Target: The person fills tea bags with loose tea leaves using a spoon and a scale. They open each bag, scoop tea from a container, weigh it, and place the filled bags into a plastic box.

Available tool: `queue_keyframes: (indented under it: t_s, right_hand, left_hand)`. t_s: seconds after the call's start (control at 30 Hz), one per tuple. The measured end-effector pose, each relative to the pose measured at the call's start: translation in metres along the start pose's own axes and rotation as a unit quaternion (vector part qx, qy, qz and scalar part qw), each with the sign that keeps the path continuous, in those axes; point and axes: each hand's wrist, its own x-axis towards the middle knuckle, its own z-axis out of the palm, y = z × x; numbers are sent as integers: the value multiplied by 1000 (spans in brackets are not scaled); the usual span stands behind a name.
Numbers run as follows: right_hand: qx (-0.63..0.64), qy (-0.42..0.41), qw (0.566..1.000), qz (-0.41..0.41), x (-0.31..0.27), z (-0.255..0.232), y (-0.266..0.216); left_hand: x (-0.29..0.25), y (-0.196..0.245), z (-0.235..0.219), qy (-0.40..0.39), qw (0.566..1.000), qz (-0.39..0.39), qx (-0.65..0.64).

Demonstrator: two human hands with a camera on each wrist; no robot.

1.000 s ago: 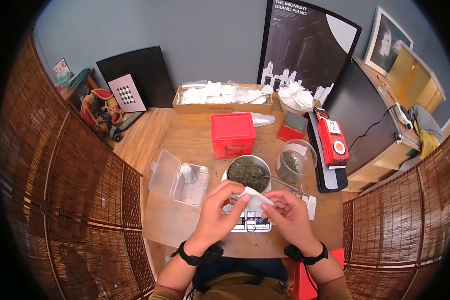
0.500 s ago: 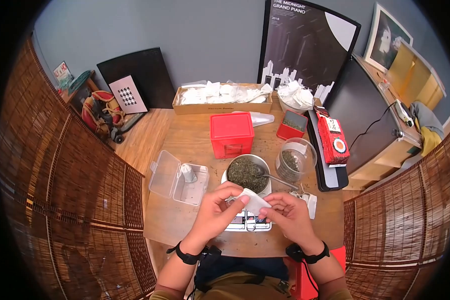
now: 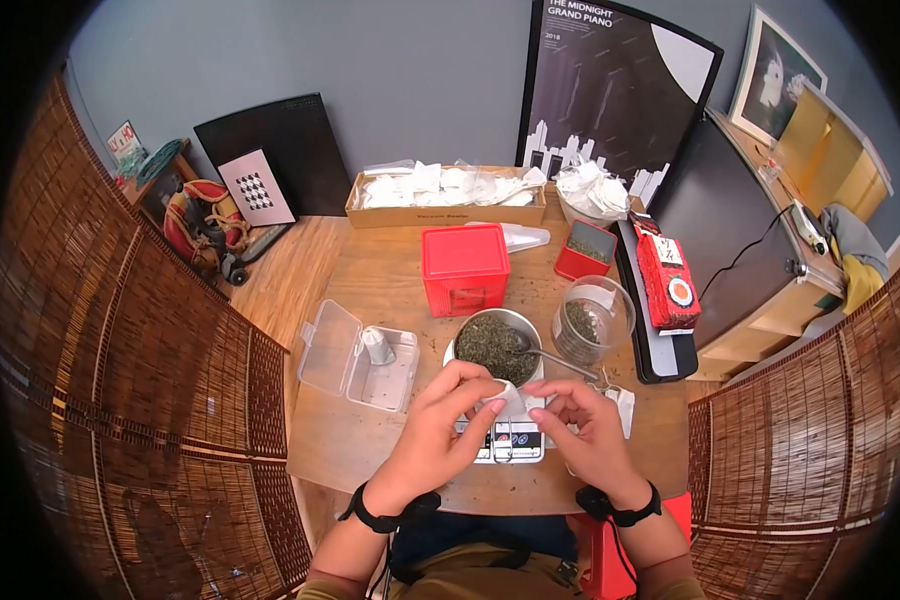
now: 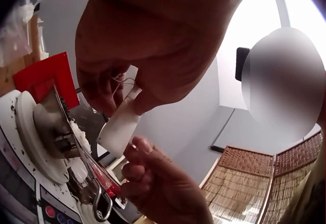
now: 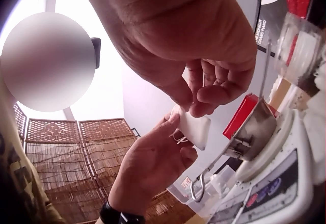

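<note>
Pinching one side of the small white fabric pouch [image 3: 512, 402] between thumb and bent fingers: left hand [image 3: 428, 432]. Right hand [image 3: 598, 438] pinches the opposite edge, remaining fingers loosely curled. Pouch sits just nearside of the round silver metal pan [image 3: 519, 320], tilted steeper than half a second ago; probably being reshaped. Rightward of pan, the long metal spoon handle [image 3: 566, 364] narrows working room; leftward, more space.

Forward way blocked by pot [image 3: 523, 321]
</note>
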Motion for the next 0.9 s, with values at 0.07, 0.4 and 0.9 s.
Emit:
queue_keyframes:
  t_s: [0.07, 0.4, 0.9]
  right_hand:
    - [-80, 20, 990, -115, 5, 0, -14]
    - [-173, -51, 976, -123, 15, -4, -38]
    - [-193, -19, 979, -59, 20, 6, -40]
  left_hand:
    - [1, 2, 1, -1, 991, 91, 101]
    - [-4, 3, 1, -44, 985, 116, 121]
    - [-6, 1, 0, -34, 957, 191, 216]
